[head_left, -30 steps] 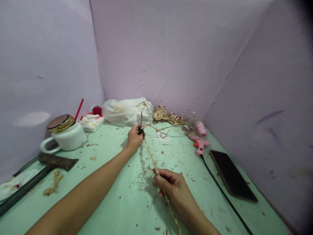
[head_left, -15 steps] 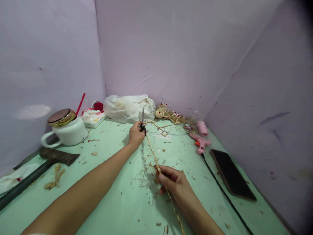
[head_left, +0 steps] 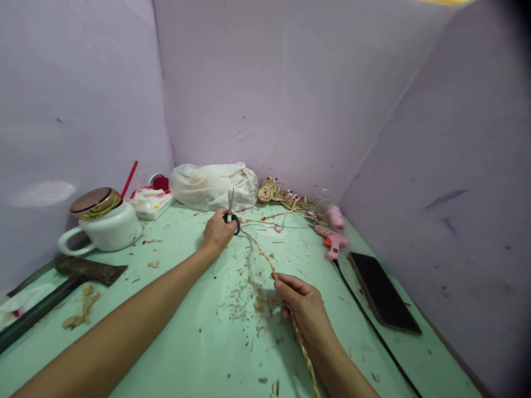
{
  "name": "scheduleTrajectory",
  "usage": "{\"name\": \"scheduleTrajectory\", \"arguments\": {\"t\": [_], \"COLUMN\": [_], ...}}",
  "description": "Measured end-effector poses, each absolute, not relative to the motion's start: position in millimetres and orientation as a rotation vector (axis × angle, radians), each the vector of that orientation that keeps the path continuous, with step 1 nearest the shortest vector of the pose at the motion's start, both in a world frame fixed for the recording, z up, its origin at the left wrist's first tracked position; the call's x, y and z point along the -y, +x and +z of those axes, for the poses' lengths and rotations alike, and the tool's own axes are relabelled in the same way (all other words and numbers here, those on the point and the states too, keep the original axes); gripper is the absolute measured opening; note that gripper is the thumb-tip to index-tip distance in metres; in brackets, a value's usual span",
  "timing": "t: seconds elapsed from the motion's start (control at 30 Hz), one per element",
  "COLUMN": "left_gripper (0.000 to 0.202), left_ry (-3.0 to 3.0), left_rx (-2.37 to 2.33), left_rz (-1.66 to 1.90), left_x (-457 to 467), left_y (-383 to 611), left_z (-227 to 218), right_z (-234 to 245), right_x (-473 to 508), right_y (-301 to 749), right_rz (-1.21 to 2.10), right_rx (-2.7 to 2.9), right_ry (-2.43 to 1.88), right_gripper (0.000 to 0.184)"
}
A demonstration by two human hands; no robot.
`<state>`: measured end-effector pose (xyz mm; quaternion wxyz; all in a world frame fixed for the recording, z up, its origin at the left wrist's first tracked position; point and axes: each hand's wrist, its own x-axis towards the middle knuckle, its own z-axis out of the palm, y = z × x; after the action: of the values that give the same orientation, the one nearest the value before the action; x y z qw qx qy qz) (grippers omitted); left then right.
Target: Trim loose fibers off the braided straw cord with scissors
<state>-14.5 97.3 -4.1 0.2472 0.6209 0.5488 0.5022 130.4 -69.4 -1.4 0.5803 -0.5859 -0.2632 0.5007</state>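
Note:
My left hand [head_left: 219, 231] is closed on black-handled scissors [head_left: 231, 200], whose slightly parted blades point up and away from me. Thumb and fingers of my right hand [head_left: 302, 301] pinch a braided straw cord [head_left: 261, 250]. From there the cord runs down past the wrist to the bottom edge, and up toward the scissors. Its far part lies loosely on the green table [head_left: 186, 331], near some coiled straw pieces with red and white pins [head_left: 269, 190]. Whether my left hand also touches the cord, I cannot tell.
On the left stand a white mug [head_left: 112, 226] with a lid, and a hammer-like tool [head_left: 89, 271]. A white plastic bag [head_left: 213, 185] sits at the back. Rightward lie a pink glue gun [head_left: 332, 240] with a black cable, pink thread [head_left: 335, 217] and a phone [head_left: 384, 292]. Straw scraps litter the middle.
The scissor blades have parted slightly, and my left hand has shifted left in view. The cord between the hands hangs slacker. My right hand still pinches it.

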Motion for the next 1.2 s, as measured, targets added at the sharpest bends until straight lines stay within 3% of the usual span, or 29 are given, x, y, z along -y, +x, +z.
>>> {"name": "scheduleTrajectory", "arguments": {"t": [0.13, 0.23, 0.43, 0.73, 1.2], "left_gripper": [0.028, 0.024, 0.043, 0.043, 0.045], "left_ry": [1.932, 2.33, 2.698, 2.723, 2.704], "left_rx": [-1.392, -1.282, -1.315, -1.329, -1.283], "left_rz": [1.15, 0.739, 0.422, 0.442, 0.442], "left_x": [-43.5, 9.2, 45.9, 44.8, 42.5], "left_y": [-35.7, -48.3, -60.9, -55.3, -56.8], "left_z": [20.3, 22.9, 4.9, 1.8, -1.6], "right_z": [0.5, 1.3, 1.0, -1.9, -6.0], "right_x": [71.3, 72.3, 72.8, 74.6, 75.5], "right_y": [135.5, 134.3, 131.9, 130.9, 133.3], "right_rz": [1.135, 1.14, 1.098, 0.997, 0.564], "right_rx": [0.63, 0.649, 0.735, 0.866, 1.27], "right_ry": [-1.413, -1.423, -1.426, -1.484, -1.426], "right_gripper": [0.026, 0.03, 0.031, 0.031, 0.021]}}
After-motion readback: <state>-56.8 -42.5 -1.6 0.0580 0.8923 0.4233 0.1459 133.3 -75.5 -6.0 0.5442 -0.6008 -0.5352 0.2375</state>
